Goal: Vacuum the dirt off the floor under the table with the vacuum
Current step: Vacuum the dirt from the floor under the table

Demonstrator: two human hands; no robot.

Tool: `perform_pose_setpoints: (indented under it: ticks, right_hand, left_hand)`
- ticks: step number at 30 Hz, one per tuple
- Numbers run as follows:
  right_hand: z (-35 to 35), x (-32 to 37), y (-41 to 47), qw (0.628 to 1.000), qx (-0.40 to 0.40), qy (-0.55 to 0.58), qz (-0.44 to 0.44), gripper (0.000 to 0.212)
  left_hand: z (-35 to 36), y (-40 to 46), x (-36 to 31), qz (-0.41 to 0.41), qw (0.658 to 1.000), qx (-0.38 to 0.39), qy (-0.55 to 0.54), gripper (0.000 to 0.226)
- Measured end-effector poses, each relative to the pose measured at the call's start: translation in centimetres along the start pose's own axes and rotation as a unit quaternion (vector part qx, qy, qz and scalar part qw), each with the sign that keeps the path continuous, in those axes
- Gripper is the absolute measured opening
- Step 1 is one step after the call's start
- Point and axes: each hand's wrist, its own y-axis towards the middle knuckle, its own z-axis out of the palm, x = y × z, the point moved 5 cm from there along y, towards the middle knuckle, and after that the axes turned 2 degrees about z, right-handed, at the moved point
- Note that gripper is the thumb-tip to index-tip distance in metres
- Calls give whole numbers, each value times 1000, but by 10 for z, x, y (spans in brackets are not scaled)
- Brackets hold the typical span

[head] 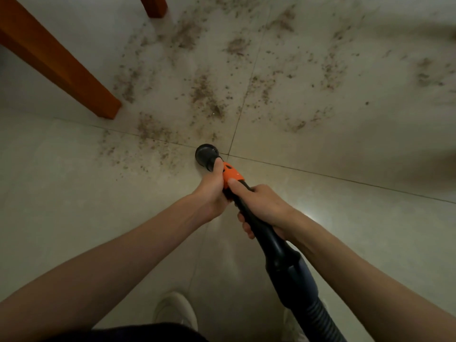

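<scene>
Head view looks down along both bare forearms to a black vacuum wand with an orange collar near its tip [232, 175], which ends in a small round black nozzle [206, 154] sitting on or just above the pale tiled floor [74, 193], right where the tile grout lines cross. The left hand [213, 191] wraps its fingers round the front of the wand just behind the nozzle, thumb lying along the shaft, which seems meant to steer the tip and keep it low. The right hand [262, 206] curls round the black tube further back, index finger stretched forward onto the orange collar, likely to carry the weight and push; the ribbed dark hose [318, 317] trails off behind it toward the person's body. The scattered brown dirt [204, 95] lies in patches ahead of the nozzle and to both sides, spreading between the slanted orange-brown wooden desk leg [61, 62] at the left and a second wooden leg [154, 6] at the top edge. The nozzle stands at the near rim of the dirt, so the cleaning appears to be barely begun, with nearly all the patches still ahead. A pale shoe [176, 312] shows below.
</scene>
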Motion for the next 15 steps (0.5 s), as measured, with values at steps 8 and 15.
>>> perform_pose_setpoints:
  ticks: [8,15]
  right_hand:
    - [-6,5,6,1000,-7,14,-8,52]
    - [-11,12,15,999,-14,24,-19,48]
  left_hand:
    - [6,11,-9,22,998,0,56,43]
    - [13,21,-17,54,995,6,81,45]
